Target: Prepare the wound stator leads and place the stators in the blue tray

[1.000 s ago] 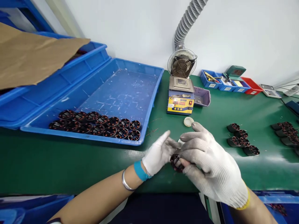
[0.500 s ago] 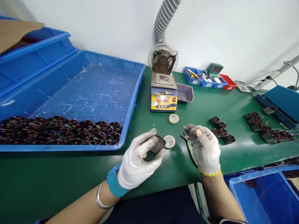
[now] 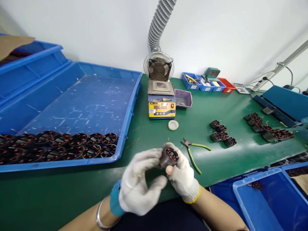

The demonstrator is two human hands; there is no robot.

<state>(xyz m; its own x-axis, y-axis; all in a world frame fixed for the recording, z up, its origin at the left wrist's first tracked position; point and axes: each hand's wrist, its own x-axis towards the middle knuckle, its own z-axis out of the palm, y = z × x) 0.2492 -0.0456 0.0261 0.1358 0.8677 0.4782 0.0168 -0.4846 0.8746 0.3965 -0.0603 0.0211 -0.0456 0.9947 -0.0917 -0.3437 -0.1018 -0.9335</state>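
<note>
My right hand point(image 3: 184, 178), in a white glove with bare thumb tip, grips a dark cylindrical motor stator point(image 3: 165, 158) above the bench. The stator's round open end, with coppery windings around the inside, faces up toward me. Close on its left is my left hand point(image 3: 138, 181), gloved and slightly blurred. Its fingers are spread and its thumb stands apart; the fingertips reach the stator's left side, though I cannot tell whether they touch. Wire cutters point(image 3: 192, 159) with green handles lie spread just right of my right hand. A small white round dish point(image 3: 173, 125) sits beyond the stator.
A large blue tray point(image 3: 122, 141) on the left holds rows of stators. Behind stands a yellow-and-blue solder pot point(image 3: 161, 110) below a fan and duct, beside a purple bin point(image 3: 184, 96). More stators point(image 3: 222, 133) stand right. A blue bin point(image 3: 267, 192) is lower right.
The stator has passed from my left hand to my right hand, which moved left to it. My left hand has opened. The cutters now show fully, and the nearer white dish is out of sight.
</note>
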